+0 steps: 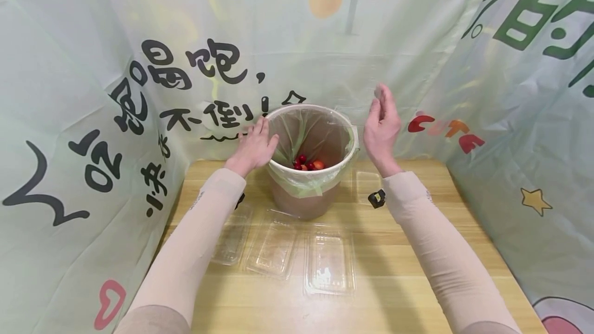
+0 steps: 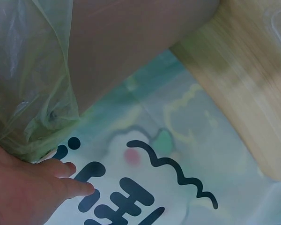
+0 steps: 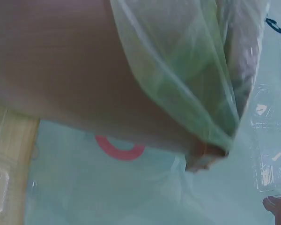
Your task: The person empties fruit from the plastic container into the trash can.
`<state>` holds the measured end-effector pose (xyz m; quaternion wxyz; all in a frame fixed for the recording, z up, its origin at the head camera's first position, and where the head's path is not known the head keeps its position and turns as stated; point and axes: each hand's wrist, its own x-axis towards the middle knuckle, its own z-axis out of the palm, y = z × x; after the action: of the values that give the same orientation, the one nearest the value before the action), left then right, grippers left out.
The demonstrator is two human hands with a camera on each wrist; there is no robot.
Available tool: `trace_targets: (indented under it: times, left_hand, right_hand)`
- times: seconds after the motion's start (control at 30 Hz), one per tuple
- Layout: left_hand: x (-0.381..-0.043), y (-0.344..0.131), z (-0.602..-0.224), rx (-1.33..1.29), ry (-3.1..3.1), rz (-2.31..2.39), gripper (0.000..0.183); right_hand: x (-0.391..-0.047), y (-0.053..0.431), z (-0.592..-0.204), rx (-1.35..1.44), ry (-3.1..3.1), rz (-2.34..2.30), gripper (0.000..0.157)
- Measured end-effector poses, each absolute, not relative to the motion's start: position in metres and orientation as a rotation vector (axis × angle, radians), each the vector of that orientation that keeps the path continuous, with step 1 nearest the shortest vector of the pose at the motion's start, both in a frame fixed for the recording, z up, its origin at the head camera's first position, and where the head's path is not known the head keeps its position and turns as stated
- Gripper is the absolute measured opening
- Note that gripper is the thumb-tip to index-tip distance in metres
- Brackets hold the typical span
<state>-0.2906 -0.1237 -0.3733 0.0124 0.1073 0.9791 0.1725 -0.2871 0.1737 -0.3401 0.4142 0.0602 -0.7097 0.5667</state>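
Note:
A brownish bin [image 1: 303, 200] with a white rim and a pale green liner bag [image 1: 297, 182] stands on the table. Several small round red and orange fruits [image 1: 311, 165] lie at its bottom. My left hand [image 1: 254, 143] rests at the left of the rim, fingers fairly straight; in the left wrist view, part of that hand [image 2: 33, 190] shows beside the liner. Right of the bin is my raised right hand [image 1: 382, 128], pinching a clear plastic container [image 3: 267, 140] by its edge. The container stands over the bin's far side, its outline faint in the head view.
Clear plastic containers [image 1: 329, 262] lie on the wooden table [image 1: 287, 305] in front of the bin, and another lies to its right. A small black object [image 1: 377, 199] is by the right wrist. Printed pale green cloth [image 1: 278, 24] walls in the table.

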Motion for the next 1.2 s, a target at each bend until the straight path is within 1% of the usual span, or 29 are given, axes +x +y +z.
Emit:
trace_targets:
  times: [0.23, 0.57, 0.93, 1.2]
  left_hand:
    - [-0.291, -0.125, -0.374, 0.337, 3.046, 0.519, 0.078]
    - [-0.291, -0.125, -0.373, 0.335, 3.041, 0.551, 0.078]
    - [-0.29, -0.125, -0.374, 0.338, 3.038, 0.547, 0.077]
    - [-0.29, -0.125, -0.373, 0.324, 3.024, 0.597, 0.077]
  right_hand:
    - [-0.285, 0.197, -0.344, 0.045, -1.826, 1.376, 0.036]
    - [-0.281, 0.228, -0.354, -0.057, -1.889, 1.474, 0.039]
    - [-0.278, 0.246, -0.358, -0.184, -1.867, 1.492, 0.038]
    - [-0.269, 0.255, -0.364, -0.195, -1.836, 1.531, 0.038]
